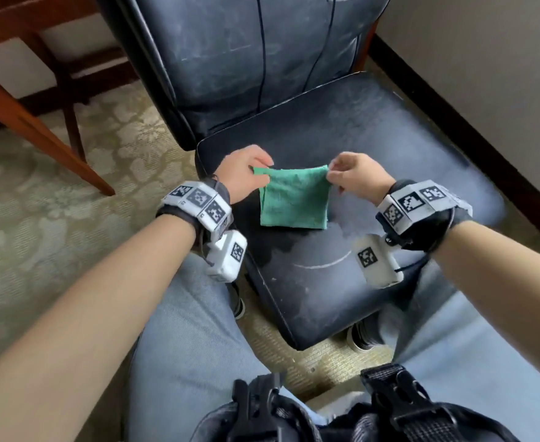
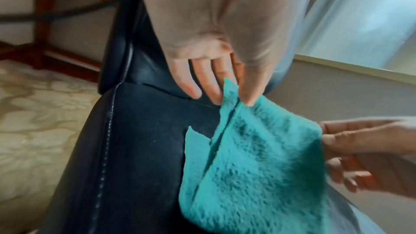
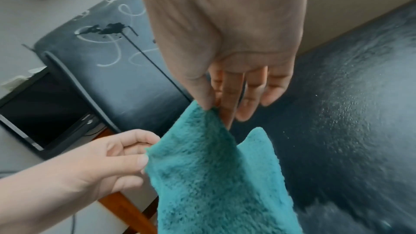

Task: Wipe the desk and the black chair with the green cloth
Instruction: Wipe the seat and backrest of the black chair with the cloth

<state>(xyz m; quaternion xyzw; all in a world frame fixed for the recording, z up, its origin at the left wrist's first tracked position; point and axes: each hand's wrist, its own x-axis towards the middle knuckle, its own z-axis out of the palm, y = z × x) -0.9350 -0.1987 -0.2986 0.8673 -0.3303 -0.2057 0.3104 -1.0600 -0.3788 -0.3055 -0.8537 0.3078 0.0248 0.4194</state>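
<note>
While the left hand (image 1: 246,173) is pinching one upper corner of the green cloth (image 1: 294,199) and the right hand (image 1: 354,177) is pinching the other, the folded cloth is hanging between the two grips over the seat of the black chair (image 1: 373,148). Its lower edge is lying against the seat or just above it — which of the two is hard to tell. From the left wrist view, thumb and forefinger are closing on the corner, though blur is softening the fingertips (image 2: 247,99). Beyond the grips, the chair's backrest is being cut off by the top of the head view. Left of the left-hand grip, a wooden desk (image 1: 39,122) is showing only its legs and underside — its top is out of sight. Below the grips, the person's knees in jeans (image 1: 192,330) are hiding the chair's base.
</note>
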